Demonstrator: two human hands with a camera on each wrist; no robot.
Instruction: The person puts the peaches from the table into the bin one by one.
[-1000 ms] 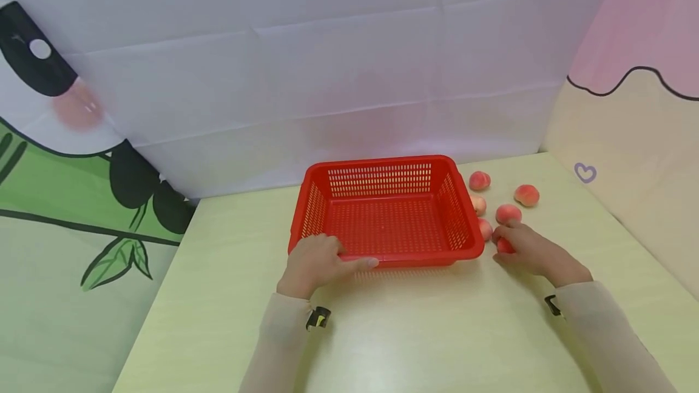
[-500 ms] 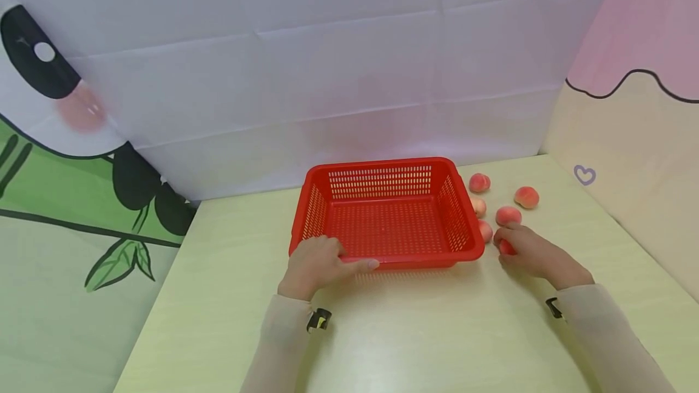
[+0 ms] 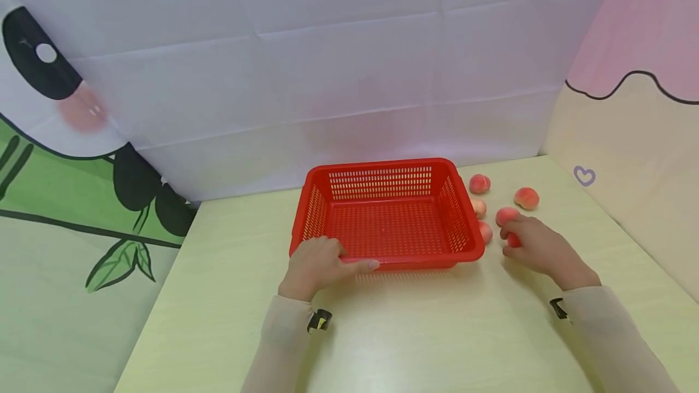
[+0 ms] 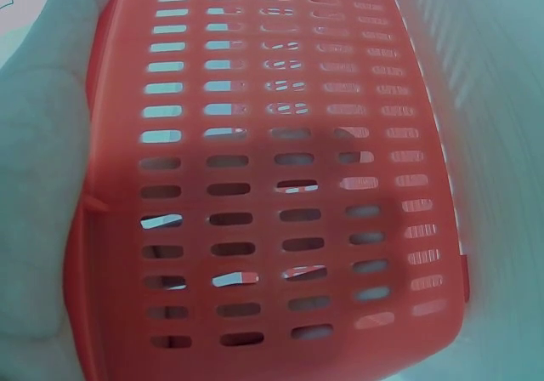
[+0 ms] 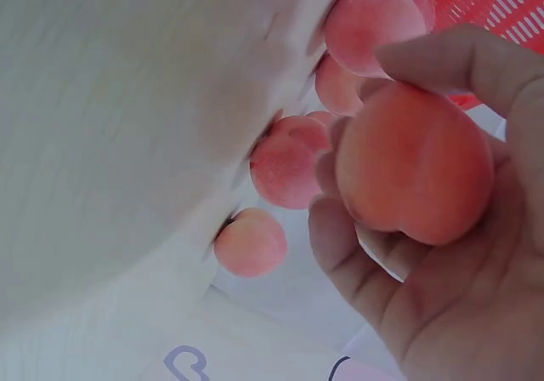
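A red plastic basket point(image 3: 382, 229) with slotted walls stands on the table, its inside bare. My left hand point(image 3: 317, 265) grips its near rim at the left corner, thumb along the front edge. In the left wrist view, the slotted basket wall point(image 4: 255, 168) fills the picture beside that hand point(image 4: 38, 194). My right hand point(image 3: 537, 250) holds a peach point(image 5: 416, 164) between curled fingers and thumb, to the right of the basket. Just beyond it another peach point(image 3: 506, 216) lies partly behind the fingers; whether they touch is unclear.
More peaches lie on the table between basket and right wall: one at the back point(image 3: 479, 184), one farther right point(image 3: 526, 198), and two against the basket side point(image 3: 485, 232). A white cloth wall point(image 3: 349, 77) rises behind the table point(image 3: 415, 332), and a printed one stands at right.
My right hand has lifted slightly and shifted right, away from the basket, with the peach in its fingers. The left hand and basket keep their place.
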